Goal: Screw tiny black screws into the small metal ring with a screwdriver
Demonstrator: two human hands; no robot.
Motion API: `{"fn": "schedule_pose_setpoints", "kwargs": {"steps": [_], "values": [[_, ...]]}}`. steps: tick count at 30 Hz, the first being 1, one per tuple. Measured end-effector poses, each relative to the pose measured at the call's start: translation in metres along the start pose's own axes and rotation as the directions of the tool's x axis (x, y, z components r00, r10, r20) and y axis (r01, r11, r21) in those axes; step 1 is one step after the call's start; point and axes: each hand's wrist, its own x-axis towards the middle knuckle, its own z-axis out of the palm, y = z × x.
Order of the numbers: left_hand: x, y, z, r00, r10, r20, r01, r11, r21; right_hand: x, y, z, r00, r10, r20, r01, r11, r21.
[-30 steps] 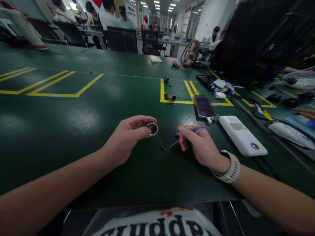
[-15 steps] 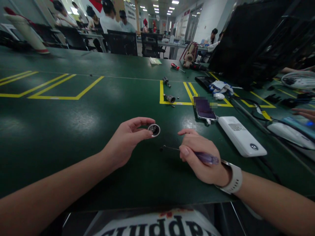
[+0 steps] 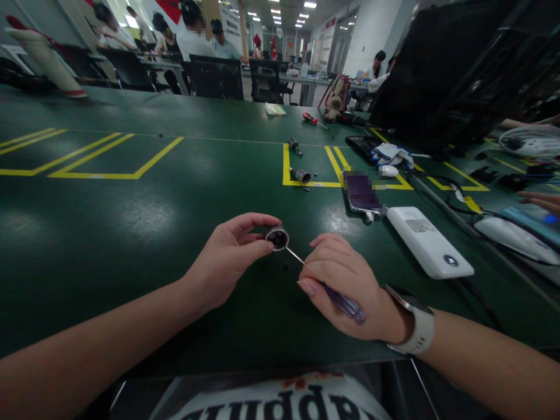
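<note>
Between the thumb and fingers of my left hand [image 3: 234, 254] is a small round metal cup-shaped part [image 3: 277, 238], its hollow end facing me. Dark and shiny details show inside it. My right hand [image 3: 339, 280] is wrapped round the clear purplish handle of a screwdriver [image 3: 345, 304]. The thin shaft points up and left, and its tip meets the lower right rim of the metal part; whether it reaches inside I cannot tell. A tiny dark piece [image 3: 286, 266] lies on the green table [image 3: 175, 326] just below the part.
Two metal fittings, one [image 3: 293, 144] behind the other [image 3: 301, 175], lie by the yellow tape with tiny pieces nearby. On the right are a phone [image 3: 362, 191], a white power bank [image 3: 429, 242] and cables. A red screwdriver [image 3: 311, 118] lies farther back. People sit beyond.
My right hand has moved left and turned, bringing the screwdriver tip up to the metal part's rim. My left hand with the part has shifted slightly right and down.
</note>
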Motion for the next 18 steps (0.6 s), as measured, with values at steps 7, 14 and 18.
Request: {"fn": "schedule_pose_setpoints", "kwargs": {"steps": [7, 14, 18], "values": [[0.0007, -0.0013, 0.0042, 0.999, 0.009, -0.043, -0.008, 0.999, 0.035, 0.0023, -0.0013, 0.0008, 0.999, -0.033, 0.026, 0.035, 0.998, -0.048], [0.0008, -0.0026, 0.0051, 0.998, 0.041, -0.044, -0.038, 0.997, 0.066, 0.0047, -0.0041, 0.0009, 0.996, -0.067, 0.057, 0.072, 0.994, -0.086], [0.002, -0.0042, 0.0055, 0.998, 0.047, -0.045, -0.044, 0.996, 0.073, 0.0041, -0.0037, 0.0017, 0.995, -0.065, 0.076, 0.072, 0.993, -0.096]]}}
